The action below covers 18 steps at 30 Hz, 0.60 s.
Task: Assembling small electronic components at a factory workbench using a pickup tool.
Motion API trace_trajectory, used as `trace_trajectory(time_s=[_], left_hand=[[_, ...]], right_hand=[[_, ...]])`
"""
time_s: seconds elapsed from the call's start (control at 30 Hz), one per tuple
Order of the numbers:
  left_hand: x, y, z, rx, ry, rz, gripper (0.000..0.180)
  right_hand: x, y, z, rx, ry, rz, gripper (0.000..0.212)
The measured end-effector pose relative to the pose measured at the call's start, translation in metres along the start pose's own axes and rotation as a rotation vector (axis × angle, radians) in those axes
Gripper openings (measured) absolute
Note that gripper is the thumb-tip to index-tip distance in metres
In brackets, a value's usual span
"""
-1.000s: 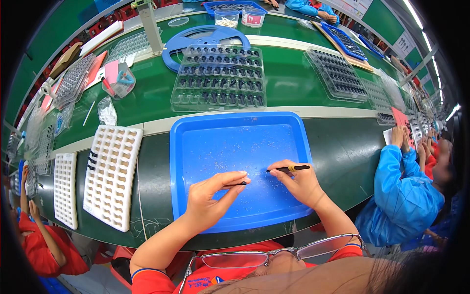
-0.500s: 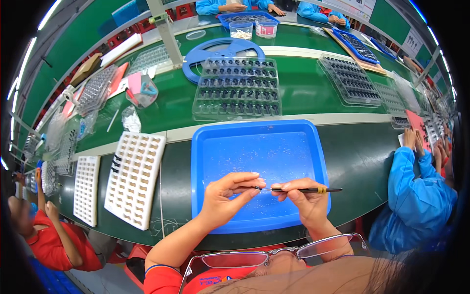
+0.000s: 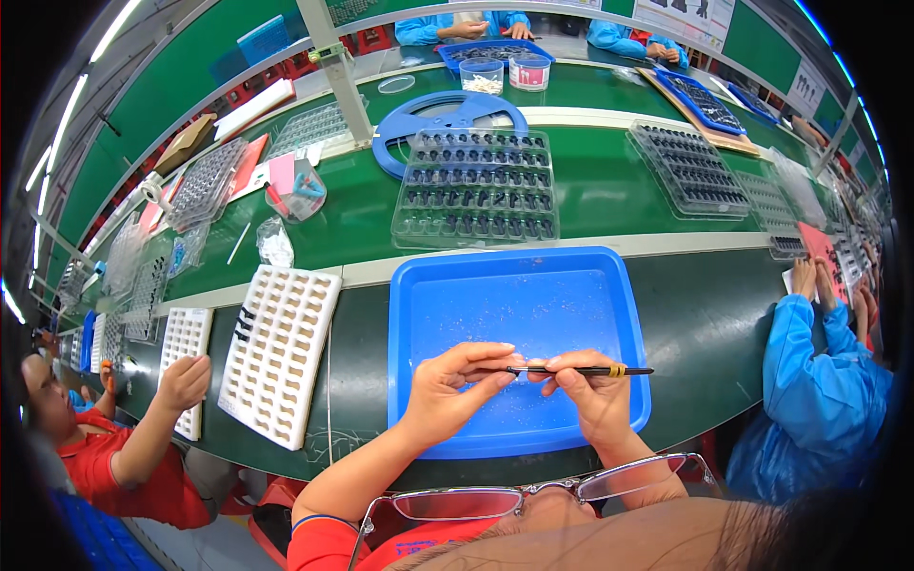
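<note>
Right hand [image 3: 592, 392]: pinching slim black tool [image 3: 581, 370]
Left hand [image 3: 455, 388]: fingertips closed at its tip
Beneath hands: blue tray [image 3: 571, 285]
Tip: brace wrists, keep tool level

White wall signs [image 3: 681, 14] hang behind the far bench.

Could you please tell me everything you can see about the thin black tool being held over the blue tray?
The thin black tool is a slim, pen-like stick, dark along its length, with a yellowish band near its right end. It lies nearly level, held just above the blue tray. The right hand pinches it around the middle. Its left tip meets the fingers of the left hand, which close around the point. Whether something tiny sits at that tip is too small to tell.
</note>
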<state>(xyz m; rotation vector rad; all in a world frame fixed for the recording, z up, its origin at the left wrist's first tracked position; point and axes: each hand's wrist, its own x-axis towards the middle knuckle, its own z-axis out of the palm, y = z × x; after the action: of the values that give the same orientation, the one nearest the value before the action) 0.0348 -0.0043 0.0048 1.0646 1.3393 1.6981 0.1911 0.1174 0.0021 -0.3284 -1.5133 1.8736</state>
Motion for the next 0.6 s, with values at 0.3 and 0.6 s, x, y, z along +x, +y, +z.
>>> trace_trajectory(time_s=[0.3, 0.6], left_hand=[[0.0003, 0.0008, 0.0006, 0.018, -0.001, -0.001, 0.03], [-0.0012, -0.0032, -0.0002, 0.031, -0.007, 0.035, 0.029]], right_hand=[[-0.0005, -0.0003, -0.0043, 0.016, -0.06, -0.01, 0.015], [-0.0055, 0.0035, -0.0049, -0.113, -0.026, -0.089, 0.016]])
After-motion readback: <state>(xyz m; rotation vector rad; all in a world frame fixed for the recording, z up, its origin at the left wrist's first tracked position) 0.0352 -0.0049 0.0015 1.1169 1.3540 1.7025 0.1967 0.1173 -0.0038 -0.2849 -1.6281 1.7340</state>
